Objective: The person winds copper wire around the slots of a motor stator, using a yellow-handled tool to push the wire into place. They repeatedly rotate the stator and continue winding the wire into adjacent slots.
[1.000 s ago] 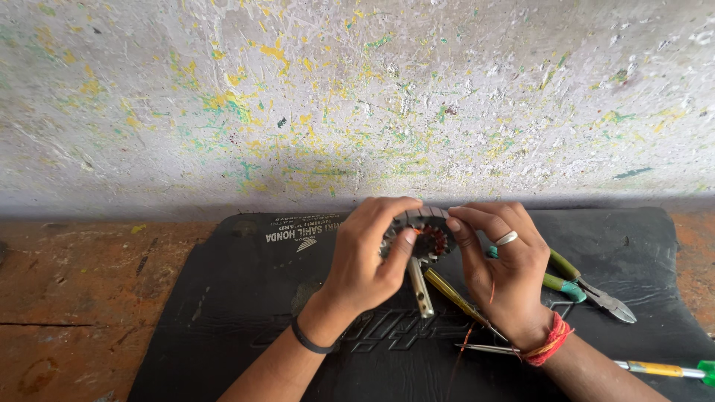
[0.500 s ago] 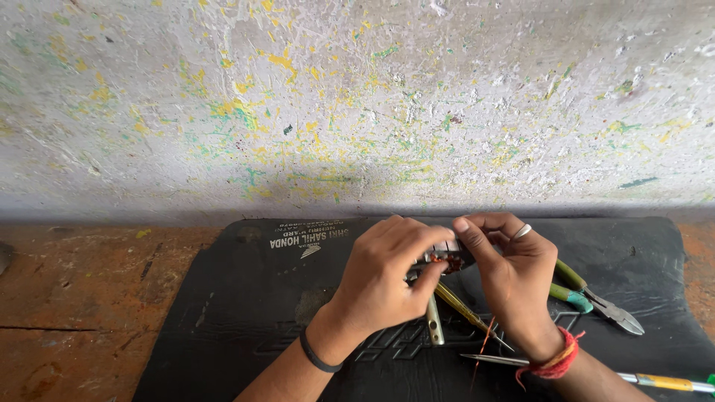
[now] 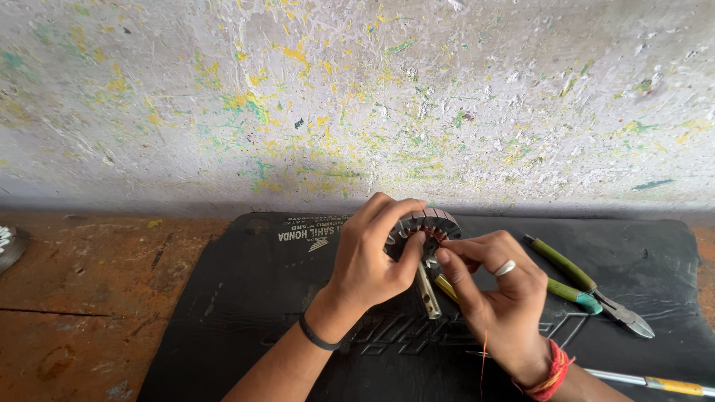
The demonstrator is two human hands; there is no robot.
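Motor stator (image 3: pixel 426 225) is gripped by left hand (image 3: pixel 372 257); right hand (image 3: pixel 497 290) prob. pinches copper wire (image 3: pixel 482 356) at its slots. Winding in hand; steady tension needed next.

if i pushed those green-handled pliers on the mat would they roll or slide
The pliers lie flat with both handles spread, so rolling seems unlikely. The black mat looks rubbery, so they would probably drag rather than glide. Being metal-jawed, they are likely stiff and fairly heavy for their size.
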